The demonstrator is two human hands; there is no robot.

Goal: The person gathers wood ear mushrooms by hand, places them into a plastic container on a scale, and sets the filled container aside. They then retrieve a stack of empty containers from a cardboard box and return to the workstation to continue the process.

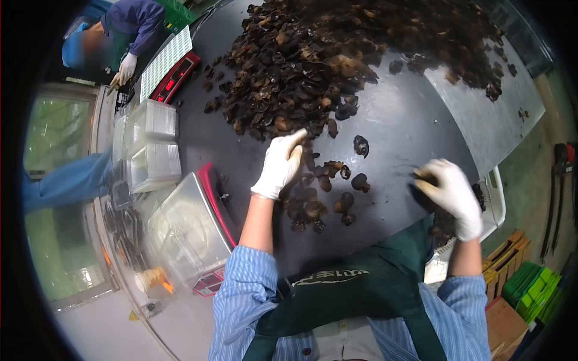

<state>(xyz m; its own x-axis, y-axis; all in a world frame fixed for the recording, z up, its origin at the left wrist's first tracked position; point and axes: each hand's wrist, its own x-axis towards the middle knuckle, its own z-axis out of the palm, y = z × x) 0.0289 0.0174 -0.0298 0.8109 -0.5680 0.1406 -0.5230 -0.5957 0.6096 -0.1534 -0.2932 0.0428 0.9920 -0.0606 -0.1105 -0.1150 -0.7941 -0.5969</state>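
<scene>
My left hand (282, 162), in a white glove, is over the dark table (385, 120) at the lower edge of a large heap of dark brown, fungus-like pieces (289, 78). Its index finger points at the heap and the thumb lies close by; whether it pinches a piece is hidden. Beside and below it lie loose pieces (325, 171). My right hand (448, 192), also gloved, is above the table's right edge, fingers curled and fingertips apart, with nothing visible between them. Near its wrist, a white basket (498, 201) holds more dark pieces.
Clear plastic containers (153, 162) are stacked at the left, beside a scale (192, 222). Another scale with a red display (174, 78) stands further back, near a person (135, 30) in a blue cap. Green crates (533, 289) sit at the lower right.
</scene>
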